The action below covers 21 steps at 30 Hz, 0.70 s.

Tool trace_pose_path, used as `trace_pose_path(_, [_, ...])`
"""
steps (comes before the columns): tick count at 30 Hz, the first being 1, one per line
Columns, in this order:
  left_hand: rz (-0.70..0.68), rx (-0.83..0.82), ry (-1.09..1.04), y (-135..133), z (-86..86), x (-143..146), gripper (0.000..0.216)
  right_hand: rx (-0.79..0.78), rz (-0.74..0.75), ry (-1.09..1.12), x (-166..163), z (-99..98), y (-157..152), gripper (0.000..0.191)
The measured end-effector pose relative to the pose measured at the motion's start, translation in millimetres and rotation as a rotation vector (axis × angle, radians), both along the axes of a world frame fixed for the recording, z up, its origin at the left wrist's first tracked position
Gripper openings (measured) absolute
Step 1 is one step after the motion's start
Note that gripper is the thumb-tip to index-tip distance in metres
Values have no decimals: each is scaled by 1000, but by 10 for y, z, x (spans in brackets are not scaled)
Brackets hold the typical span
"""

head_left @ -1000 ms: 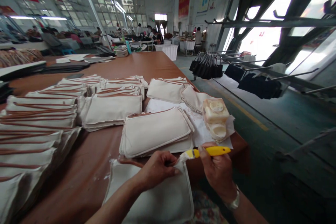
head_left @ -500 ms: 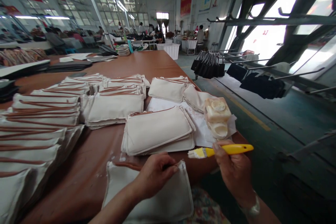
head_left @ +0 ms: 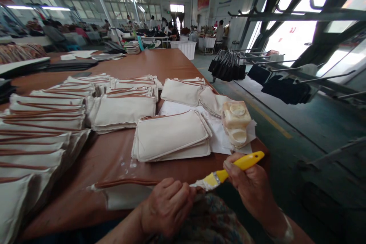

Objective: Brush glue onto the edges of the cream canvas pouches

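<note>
My left hand (head_left: 170, 206) is closed on the right end of a cream pouch (head_left: 126, 195) with a brown edge strip, at the table's front edge. Part of that pouch is hidden behind the hand. My right hand (head_left: 248, 185) grips a yellow-handled brush (head_left: 247, 161). The brush's whitish bristles touch the pouch's edge close to my left fingers. Just beyond, a small stack of cream pouches (head_left: 173, 135) lies on the table. A pale, crusted plastic container (head_left: 236, 116) stands on white paper (head_left: 219, 137) at the right.
Rows of cream pouches (head_left: 48, 122) cover the left of the brown table (head_left: 171, 63). More pouches (head_left: 181, 92) lie near its right edge. A rack with dark hanging pieces (head_left: 286, 87) stands to the right. People sit and stand at tables in the background.
My left hand has turned the pouch, so its broad face no longer shows. My right hand has tilted the brush and brought its bristles down and left to the pouch's edge.
</note>
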<state>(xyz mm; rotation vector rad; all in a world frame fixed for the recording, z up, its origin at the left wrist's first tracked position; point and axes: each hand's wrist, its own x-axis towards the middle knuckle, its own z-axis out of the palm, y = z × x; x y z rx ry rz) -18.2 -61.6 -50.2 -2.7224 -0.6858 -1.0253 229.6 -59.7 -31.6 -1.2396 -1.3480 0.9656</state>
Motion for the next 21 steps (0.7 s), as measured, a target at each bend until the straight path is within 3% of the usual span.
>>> trace_pose_path(3, [-28,42,31,-14,-10,-5,11,43,32,-70,98,99,-41,33])
trace_pose_path(8, [-30,49,35,-8,-12,-9,8,85,-94,-41,95,121,-41,26])
trace_pose_path(13, [-37,43,64,2,-31,-10,12,78,75,-152,9,140,-80,30])
trace_pose_path(16, [6,10,41,8,-67,-4,12,136,-62,-170,-7,160,-63,29])
trace_pose_path(18, [48,3,52,11,-76,1,13,129,-144,-186,-30,102,-48,31])
trace_pose_path(21, [129,-22,113,25,-87,-38,19,107,-44,-243,-8,-123,-48,38])
